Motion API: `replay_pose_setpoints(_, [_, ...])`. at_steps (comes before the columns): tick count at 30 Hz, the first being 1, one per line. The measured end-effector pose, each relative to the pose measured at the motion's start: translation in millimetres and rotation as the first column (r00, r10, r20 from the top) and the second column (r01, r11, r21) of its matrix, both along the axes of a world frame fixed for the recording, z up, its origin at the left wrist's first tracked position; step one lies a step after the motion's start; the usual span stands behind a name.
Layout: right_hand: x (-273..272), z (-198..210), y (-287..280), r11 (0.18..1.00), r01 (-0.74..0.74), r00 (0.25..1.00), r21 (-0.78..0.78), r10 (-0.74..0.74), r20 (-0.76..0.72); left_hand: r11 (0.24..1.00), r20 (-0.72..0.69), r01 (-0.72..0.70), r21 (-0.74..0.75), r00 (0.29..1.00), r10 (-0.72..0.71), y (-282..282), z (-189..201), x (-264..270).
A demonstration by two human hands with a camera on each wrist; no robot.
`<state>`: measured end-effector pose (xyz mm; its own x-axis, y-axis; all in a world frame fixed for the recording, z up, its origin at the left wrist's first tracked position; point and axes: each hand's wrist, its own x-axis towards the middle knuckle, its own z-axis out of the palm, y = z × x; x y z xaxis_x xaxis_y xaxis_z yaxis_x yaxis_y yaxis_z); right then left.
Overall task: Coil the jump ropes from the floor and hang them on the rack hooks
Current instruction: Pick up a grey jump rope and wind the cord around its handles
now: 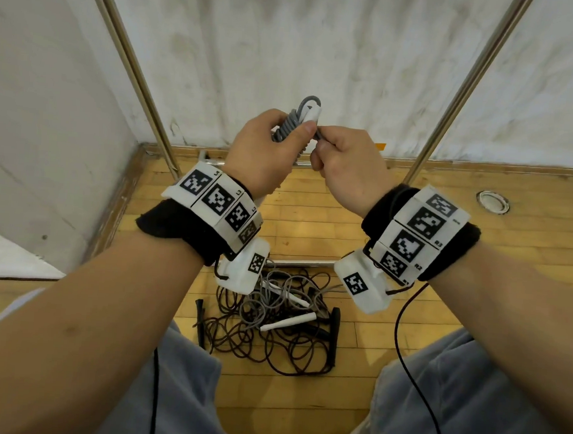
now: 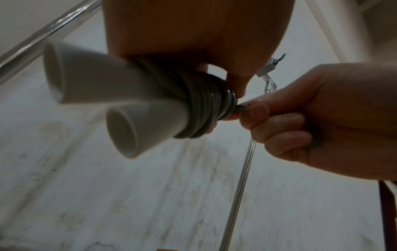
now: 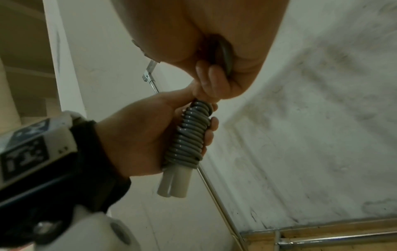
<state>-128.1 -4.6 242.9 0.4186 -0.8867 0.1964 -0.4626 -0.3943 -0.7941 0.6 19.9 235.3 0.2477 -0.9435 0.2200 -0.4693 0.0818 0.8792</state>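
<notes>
While left hand (image 1: 259, 154) grips coiled grey rope (image 3: 189, 135), right hand (image 1: 346, 168) pinching its end.

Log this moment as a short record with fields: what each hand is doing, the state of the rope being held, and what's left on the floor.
left hand: grips the grey rope bundle
right hand: pinches the rope's free end at the top of the coil
bundle state: grey cord wound tightly around two white handles held side by side
hung on rack: not yet
floor pile: tangled dark and grey ropes, loose handles among them
rack poles: metal, in front of the wall
</notes>
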Motion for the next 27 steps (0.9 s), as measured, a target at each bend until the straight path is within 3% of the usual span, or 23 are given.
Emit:
replay_pose_setpoints(5, [-5, -4, 3, 0.995, 0.053, 0.998, -0.081, -0.057, -0.041, 0.984, 0.051, 0.151, 0.093, 0.986, -0.157, 3, 0, 0])
replay_pose_setpoints(8, [-9, -6, 1, 0.997, 0.056, 0.997, -0.055, -0.059, -0.050, 0.964, 0.055, 0.229, 0.137, 0.970, -0.238, 6, -1, 1])
replay_pose_setpoints(13, [-10, -8, -1, 0.999, -0.020, 0.999, -0.030, 0.020, -0.030, 0.972, -0.057, 0.207, 0.110, 0.978, -0.201, 9, 1, 8])
replay_pose_setpoints(17, [-12, -8, -5, 0.993, -0.118, 0.992, 0.031, 0.119, -0.035, 0.985, -0.043, 0.164, 0.050, 0.986, -0.162, 10, -1, 4])
replay_pose_setpoints(22, [-11, -9, -11, 0.998, -0.054, 0.998, 0.030, 0.055, -0.041, 0.993, -0.016, 0.118, -0.011, 0.993, -0.118, 7, -2, -1])
replay_pose_setpoints(27, [-3, -12, -8, 0.998, -0.058, 0.991, -0.005, 0.057, -0.118, 0.993, -0.089, 0.087, 0.075, 0.993, -0.080, 3, -3, -3])
